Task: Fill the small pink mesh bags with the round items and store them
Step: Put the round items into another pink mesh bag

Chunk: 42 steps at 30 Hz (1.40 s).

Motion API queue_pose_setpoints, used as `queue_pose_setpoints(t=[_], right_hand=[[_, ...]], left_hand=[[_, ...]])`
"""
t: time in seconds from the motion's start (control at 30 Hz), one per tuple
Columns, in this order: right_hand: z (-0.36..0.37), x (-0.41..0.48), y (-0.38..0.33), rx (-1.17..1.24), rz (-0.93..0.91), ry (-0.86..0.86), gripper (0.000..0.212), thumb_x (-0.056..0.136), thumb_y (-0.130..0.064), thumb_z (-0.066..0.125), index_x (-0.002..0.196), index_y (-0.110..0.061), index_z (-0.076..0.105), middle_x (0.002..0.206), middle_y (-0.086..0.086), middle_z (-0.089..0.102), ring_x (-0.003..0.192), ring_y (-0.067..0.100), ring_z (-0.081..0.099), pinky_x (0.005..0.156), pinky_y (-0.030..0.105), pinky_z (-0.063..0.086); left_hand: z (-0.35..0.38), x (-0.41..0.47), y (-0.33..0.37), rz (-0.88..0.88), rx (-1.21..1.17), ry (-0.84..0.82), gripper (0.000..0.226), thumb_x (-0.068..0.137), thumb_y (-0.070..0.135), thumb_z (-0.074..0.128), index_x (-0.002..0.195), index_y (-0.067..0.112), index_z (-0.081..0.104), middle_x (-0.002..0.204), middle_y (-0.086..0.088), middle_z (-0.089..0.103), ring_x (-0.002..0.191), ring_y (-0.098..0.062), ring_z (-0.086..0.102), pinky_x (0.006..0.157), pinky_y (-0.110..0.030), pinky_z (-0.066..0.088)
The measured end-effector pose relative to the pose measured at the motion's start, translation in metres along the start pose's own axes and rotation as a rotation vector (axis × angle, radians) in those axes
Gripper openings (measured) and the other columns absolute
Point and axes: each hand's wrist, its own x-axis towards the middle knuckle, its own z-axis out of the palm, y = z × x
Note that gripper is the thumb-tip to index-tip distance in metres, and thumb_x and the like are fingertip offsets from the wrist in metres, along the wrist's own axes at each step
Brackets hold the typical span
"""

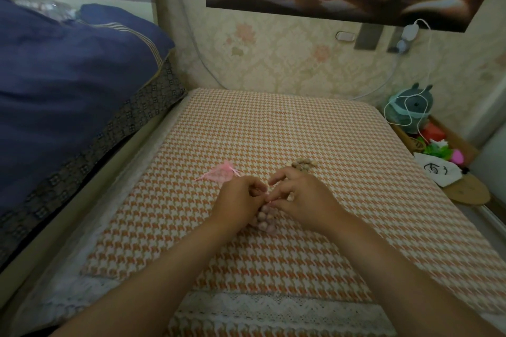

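A small pink mesh bag [264, 218] holding several round tan items hangs between my hands over the middle of the checked table. My left hand [241, 200] pinches the bag's top from the left. My right hand [299, 195] grips the top from the right, with one round item tucked under its fingers. Flat, unfilled pink mesh bags [220, 172] lie just beyond my left hand. A small pile of loose round items [304, 165] rests behind my right hand.
The table has an orange houndstooth cloth [273, 128] with a lace front edge. A bed with a blue quilt [68, 76] borders the left side. A box of toys and a white pouch [436, 169] stand at the right. A wall is behind.
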Motion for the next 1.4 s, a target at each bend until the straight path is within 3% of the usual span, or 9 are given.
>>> queue_pose_setpoints(t=[0.23,0.37,0.43,0.57,0.7,0.87,1.13,1.33,1.4], right_hand=[[0.003,0.001,0.002,0.021,-0.032,0.0,0.005,0.084,-0.027,0.079,0.088,-0.029,0.081,0.116,-0.019,0.062,0.097,0.006,0.063,0.086,0.028,0.052],[0.007,0.004,0.004,0.164,0.019,0.028,0.007,0.081,-0.019,0.082,0.085,-0.025,0.083,0.099,-0.014,0.067,0.091,0.006,0.064,0.082,0.022,0.051],[0.01,0.004,0.002,0.259,0.101,0.059,0.009,0.079,-0.015,0.083,0.083,-0.023,0.082,0.091,-0.01,0.07,0.085,0.007,0.065,0.079,0.022,0.052],[0.01,0.001,-0.004,0.537,0.345,0.089,0.015,0.084,-0.004,0.077,0.081,-0.019,0.08,0.069,-0.006,0.072,0.061,0.008,0.068,0.06,0.022,0.055],[0.009,0.003,-0.012,0.683,0.608,0.093,0.013,0.092,-0.011,0.071,0.083,-0.017,0.076,0.06,-0.001,0.069,0.045,0.009,0.06,0.047,0.025,0.051],[0.009,0.007,-0.014,0.86,0.877,-0.011,0.01,0.094,-0.009,0.067,0.087,-0.008,0.075,0.062,0.004,0.064,0.038,0.009,0.045,0.04,0.021,0.038],[0.0,0.004,-0.009,0.807,0.784,-0.148,0.021,0.096,-0.002,0.061,0.079,-0.008,0.071,0.061,0.005,0.061,0.04,0.009,0.041,0.036,0.018,0.038],[-0.012,-0.001,-0.006,0.351,0.476,-0.17,0.012,0.09,-0.015,0.072,0.082,-0.015,0.081,0.058,-0.002,0.068,0.046,0.006,0.055,0.053,0.029,0.053],[-0.017,-0.003,-0.009,0.188,0.369,-0.2,0.009,0.09,-0.023,0.074,0.088,-0.021,0.082,0.058,-0.011,0.066,0.048,-0.001,0.056,0.057,0.023,0.049]], left_hand=[[0.009,-0.003,-0.001,-0.027,-0.08,0.001,0.006,0.079,0.019,0.074,0.082,0.022,0.078,0.065,0.012,0.068,0.058,0.005,0.058,0.057,-0.015,0.045],[0.01,-0.005,-0.005,-0.031,-0.128,-0.036,0.009,0.08,0.017,0.071,0.085,0.02,0.079,0.069,0.006,0.072,0.062,-0.006,0.066,0.062,-0.03,0.057],[0.01,-0.006,-0.005,-0.041,-0.142,-0.035,0.007,0.081,0.018,0.072,0.083,0.02,0.078,0.068,0.004,0.072,0.059,-0.007,0.065,0.06,-0.036,0.059],[0.009,-0.009,-0.001,-0.038,-0.126,0.025,0.001,0.08,0.023,0.076,0.081,0.022,0.076,0.07,0.007,0.072,0.06,0.0,0.063,0.06,-0.024,0.055],[0.008,-0.014,0.005,0.055,-0.002,0.085,0.003,0.081,0.023,0.074,0.082,0.026,0.073,0.073,0.012,0.07,0.066,0.002,0.061,0.064,-0.02,0.051],[0.009,-0.02,0.007,0.278,0.277,0.108,0.022,0.088,0.028,0.061,0.109,0.027,0.066,0.093,0.009,0.069,0.085,-0.011,0.06,0.073,-0.03,0.051],[0.007,-0.025,0.005,0.395,0.304,0.055,0.02,0.091,0.028,0.055,0.094,0.018,0.072,0.086,0.0,0.064,0.083,-0.02,0.061,0.071,-0.035,0.051],[0.005,-0.029,0.006,0.366,0.268,0.024,0.012,0.093,0.024,0.059,0.095,0.021,0.07,0.088,0.004,0.059,0.079,-0.014,0.057,0.069,-0.033,0.048],[0.004,-0.03,0.007,0.347,0.269,0.013,0.012,0.093,0.024,0.06,0.095,0.022,0.071,0.088,0.006,0.059,0.077,-0.011,0.055,0.068,-0.029,0.046]])
